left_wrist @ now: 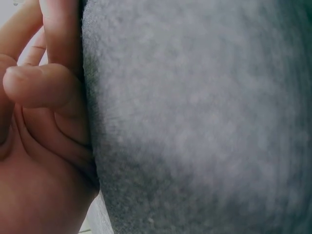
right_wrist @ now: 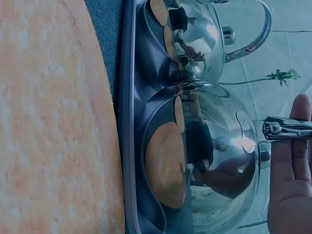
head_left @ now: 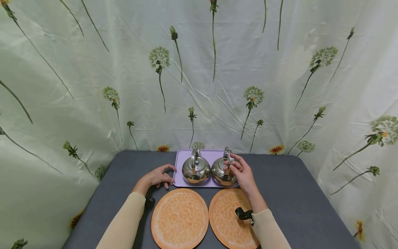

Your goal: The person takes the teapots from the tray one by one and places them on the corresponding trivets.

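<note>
Two shiny steel kettles stand side by side on a lilac tray [head_left: 179, 159] in the head view. My right hand [head_left: 244, 173] holds the raised handle of the right kettle [head_left: 220, 175], its fingers passing behind the metal. In the right wrist view the fingers of that hand [right_wrist: 293, 185] lie against the handle, while the kettle [right_wrist: 224, 161] rests on the tray. The left kettle [head_left: 195, 174] has no hand on it. At the tray's left rim, my left hand [head_left: 158, 177] touches the edge with loosely bent fingers. Its palm and thumb show in the left wrist view.
Two round orange-patterned placemats lie in front of the tray, a left mat [head_left: 180, 219] and a right mat [head_left: 228, 219] partly under my right forearm. Everything sits on a dark grey table [head_left: 295, 200]. Behind hangs a pale curtain [head_left: 199, 93] printed with dandelions.
</note>
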`<state>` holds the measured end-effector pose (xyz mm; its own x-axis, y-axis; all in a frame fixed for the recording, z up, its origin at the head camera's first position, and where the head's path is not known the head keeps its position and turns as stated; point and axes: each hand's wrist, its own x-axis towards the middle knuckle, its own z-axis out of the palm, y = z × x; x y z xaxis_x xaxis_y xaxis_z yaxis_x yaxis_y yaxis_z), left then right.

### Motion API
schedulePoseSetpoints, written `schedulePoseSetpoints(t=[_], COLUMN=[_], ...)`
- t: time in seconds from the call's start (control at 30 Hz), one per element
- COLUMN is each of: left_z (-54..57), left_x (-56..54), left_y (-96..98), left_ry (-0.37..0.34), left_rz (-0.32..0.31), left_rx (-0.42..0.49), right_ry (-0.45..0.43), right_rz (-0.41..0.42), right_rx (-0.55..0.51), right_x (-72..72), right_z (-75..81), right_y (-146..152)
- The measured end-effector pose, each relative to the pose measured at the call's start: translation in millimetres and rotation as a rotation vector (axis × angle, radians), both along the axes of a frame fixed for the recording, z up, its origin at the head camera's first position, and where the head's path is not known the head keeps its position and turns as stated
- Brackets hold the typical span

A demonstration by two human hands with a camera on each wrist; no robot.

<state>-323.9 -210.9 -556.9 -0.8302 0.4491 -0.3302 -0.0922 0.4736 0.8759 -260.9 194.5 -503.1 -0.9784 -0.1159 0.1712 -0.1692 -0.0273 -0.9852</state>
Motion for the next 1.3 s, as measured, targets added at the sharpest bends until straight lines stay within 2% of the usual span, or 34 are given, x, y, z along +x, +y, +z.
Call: schedulePoseSetpoints(t=[0.33,0.63,0.93,1.3], left_z=[3.5,2.5,-0.3,3.8], left_x=[1.8,3.4,2.7,3.2], left_y=[4.9,4.9,4.1,4.4], left_ry=[0.016,0.018,0.001,-0.005], left_rz=[0.023,0.02,0.025,0.022], left_rx=[-0.034,0.003,0.014,0.003], right_ry=[0.012,0.012,0.051,0.057], right_rz=[-0.027,-0.028,-0.022,-0.016], right_rx=[-0.039,-0.046,-0.035,-0.04], right_x=[8.1,22.5,36.5,51.1], right_z=[8.3,21.1,28.0,35.6], right_y=[0.0,1.1,1.2,-1.7])
